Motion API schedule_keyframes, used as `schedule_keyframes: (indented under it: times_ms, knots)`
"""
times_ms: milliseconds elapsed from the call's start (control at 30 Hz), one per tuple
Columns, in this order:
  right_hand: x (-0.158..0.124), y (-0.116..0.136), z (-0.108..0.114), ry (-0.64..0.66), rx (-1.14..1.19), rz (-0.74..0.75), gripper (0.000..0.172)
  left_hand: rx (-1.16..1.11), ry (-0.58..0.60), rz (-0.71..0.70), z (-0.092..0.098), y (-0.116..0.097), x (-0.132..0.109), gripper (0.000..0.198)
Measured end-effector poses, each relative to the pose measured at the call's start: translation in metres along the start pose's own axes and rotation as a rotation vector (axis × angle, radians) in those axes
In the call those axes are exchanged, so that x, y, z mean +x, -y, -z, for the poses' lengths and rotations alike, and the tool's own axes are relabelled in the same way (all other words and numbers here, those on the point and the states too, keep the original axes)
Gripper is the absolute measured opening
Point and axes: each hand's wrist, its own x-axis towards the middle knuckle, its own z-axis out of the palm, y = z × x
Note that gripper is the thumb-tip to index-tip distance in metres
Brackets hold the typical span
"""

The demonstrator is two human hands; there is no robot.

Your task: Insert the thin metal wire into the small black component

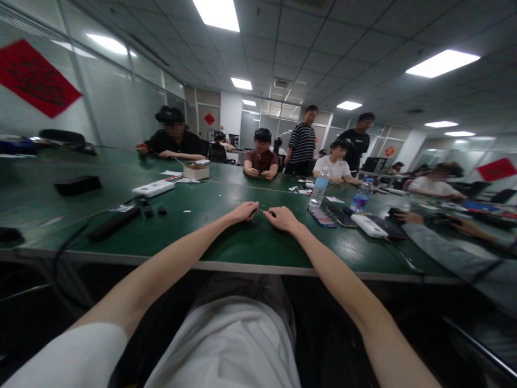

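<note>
The thin piece (260,210) between the left fingers (250,205) and right fingers (273,209) is too small to identify, its ends hidden by them. Far to their left, the picture's edge cuts off a black object (10,235); far right, a co-worker's grey sleeve (456,256) is blurred.

A small tan cardboard box (196,173) sits beyond a white oblong device (155,188); a clear, pale-blue-labelled plastic bottle (320,186) stands well apart.

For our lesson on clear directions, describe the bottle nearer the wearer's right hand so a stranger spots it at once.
On the green table, find the wearer's right hand. Beyond it, to the right, stands a clear bottle with a pale-blue label; the other bottle has a darker, blue-and-purple one.
</note>
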Motion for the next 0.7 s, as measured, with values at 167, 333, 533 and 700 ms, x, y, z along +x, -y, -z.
schedule_keyframes:
  times_ms: [167,333,533,700]
  knots:
    - [0.0008,0.0007,-0.0002,0.007,0.007,0.012,0.057,0.016,0.001,0.000,0.0002,0.0022,0.0010,0.046]
    - [0.0024,-0.0036,-0.0054,0.007,0.029,0.046,0.055,0.089,0.004,-0.027,0.0019,0.0038,0.0011,0.045]
    - [0.0026,-0.0062,-0.0068,0.024,0.040,0.048,0.057,0.165,0.013,-0.044,0.0018,0.0046,0.0019,0.044]
    - [0.0023,-0.0066,-0.0041,0.028,0.040,0.050,0.057,0.190,0.005,-0.043,-0.0005,0.0043,0.0019,0.044]
